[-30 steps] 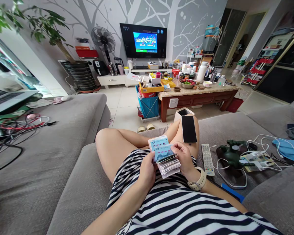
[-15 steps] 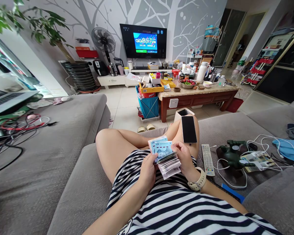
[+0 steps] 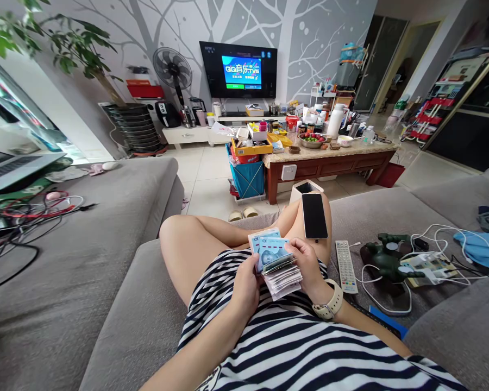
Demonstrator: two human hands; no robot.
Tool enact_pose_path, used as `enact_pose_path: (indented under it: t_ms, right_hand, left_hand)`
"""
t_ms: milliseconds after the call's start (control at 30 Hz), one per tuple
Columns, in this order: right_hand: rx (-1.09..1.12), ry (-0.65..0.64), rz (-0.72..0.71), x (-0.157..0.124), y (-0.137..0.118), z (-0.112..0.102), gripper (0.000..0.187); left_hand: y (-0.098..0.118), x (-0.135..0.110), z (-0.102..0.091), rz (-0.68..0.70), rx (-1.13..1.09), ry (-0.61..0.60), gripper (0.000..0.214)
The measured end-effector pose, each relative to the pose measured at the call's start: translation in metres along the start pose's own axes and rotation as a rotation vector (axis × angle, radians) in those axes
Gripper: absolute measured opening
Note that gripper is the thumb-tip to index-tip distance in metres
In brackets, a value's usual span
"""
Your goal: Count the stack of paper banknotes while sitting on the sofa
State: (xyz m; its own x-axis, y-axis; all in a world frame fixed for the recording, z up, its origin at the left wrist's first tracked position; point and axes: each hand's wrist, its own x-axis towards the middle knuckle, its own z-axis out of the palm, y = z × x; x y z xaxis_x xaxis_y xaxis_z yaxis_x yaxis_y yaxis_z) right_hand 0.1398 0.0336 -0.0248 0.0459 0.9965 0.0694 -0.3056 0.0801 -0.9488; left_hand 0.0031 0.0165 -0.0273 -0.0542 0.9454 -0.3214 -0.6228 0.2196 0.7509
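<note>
I sit cross-legged on a grey sofa (image 3: 106, 304) in a striped dress. Both hands hold a thick wad of banknotes (image 3: 277, 267) over my lap. My left hand (image 3: 246, 285) grips the wad's left side from below, thumb on the top blue note. My right hand (image 3: 307, 263), with a pale watch on its wrist, pinches the top blue note at its right edge. A black phone (image 3: 314, 215) lies on my right knee, just beyond the notes.
A white remote (image 3: 345, 265), a green toy (image 3: 385, 259), white cables and a charger (image 3: 427, 266) lie on the sofa at my right. A laptop (image 3: 12, 168) and tangled cords are at left. Ahead stand a cluttered wooden coffee table (image 3: 330, 157), a TV (image 3: 238, 69) and a fan (image 3: 172, 68).
The top blue note has been drawn down and right across the wad, covering more of the note behind it. Both hands stay in place on the wad.
</note>
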Motion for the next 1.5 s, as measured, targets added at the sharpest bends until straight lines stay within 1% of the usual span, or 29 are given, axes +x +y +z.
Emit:
enact_pose_path:
  t_ms: [267,533,633,767,1000,1067,1167,1267,1333,1500]
  right_hand:
    - [-0.045,-0.017,-0.053,-0.0023,-0.0024,-0.0005,0.023]
    - [-0.019,-0.007,-0.027,-0.0015,-0.0012,-0.001,0.023]
    - [-0.003,0.0,-0.019,-0.0003,0.0002,-0.0013,0.023]
    - [-0.009,0.005,-0.036,0.0001,-0.0008,-0.001,0.025]
    - [0.035,-0.039,-0.037,-0.0029,-0.0052,0.0012,0.026]
    - [0.058,-0.046,-0.034,-0.0036,-0.0061,0.0018,0.029]
    - [0.063,-0.078,-0.029,-0.004,-0.0075,0.0023,0.035]
    - [0.052,-0.098,-0.022,-0.0037,-0.0083,0.0022,0.035]
    - [0.028,-0.076,-0.021,-0.0029,-0.0081,0.0023,0.032]
    - [-0.006,0.044,0.018,0.0005,-0.0064,0.0033,0.031]
  left_hand:
    - [0.0,0.0009,0.0011,-0.007,-0.024,0.012,0.024]
    - [0.0009,-0.0009,0.0005,-0.01,0.017,0.006,0.021]
    - [0.0009,-0.0016,0.0004,-0.024,0.041,-0.016,0.02]
    - [0.0011,-0.0014,0.0002,-0.049,0.068,-0.056,0.024]
    - [0.0026,-0.0007,0.0018,-0.054,0.061,-0.088,0.026]
    - [0.0028,-0.0007,0.0029,-0.042,0.04,-0.069,0.025]
    - [0.003,-0.0005,0.0039,-0.026,0.013,-0.006,0.021]
    - [0.0035,-0.0008,0.0037,-0.015,0.022,0.037,0.017]
    - [0.0043,-0.0016,0.0035,-0.013,0.032,0.029,0.017]
    - [0.0077,-0.0044,0.0049,-0.029,0.018,-0.058,0.022]
